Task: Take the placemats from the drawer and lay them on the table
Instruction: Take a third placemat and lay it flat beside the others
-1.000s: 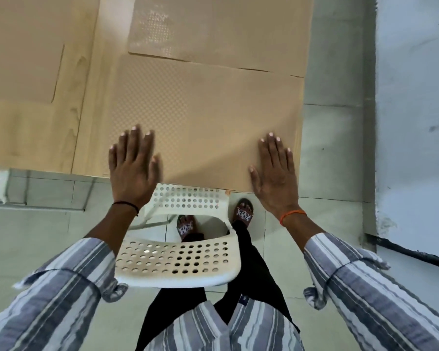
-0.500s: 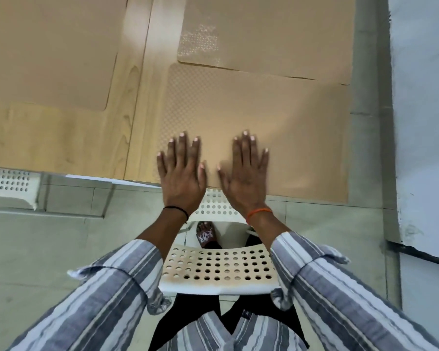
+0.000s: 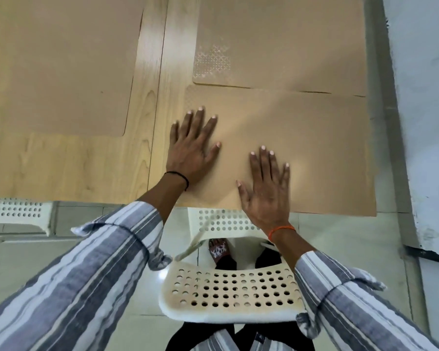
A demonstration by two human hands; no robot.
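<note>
We press left hand [image 3: 190, 150] and right hand [image 3: 266, 196], fingers spread flat, gripping nothing, on near tan placemat [image 3: 314, 153], wooden table [image 3: 86, 163].

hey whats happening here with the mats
A person in a striped shirt is pressing both hands flat on a tan rectangular placemat at the near edge of the light wooden table. The left hand lies farther in than the right hand. Two more tan placemats already lie on the table. A white perforated chair stands below.
</note>
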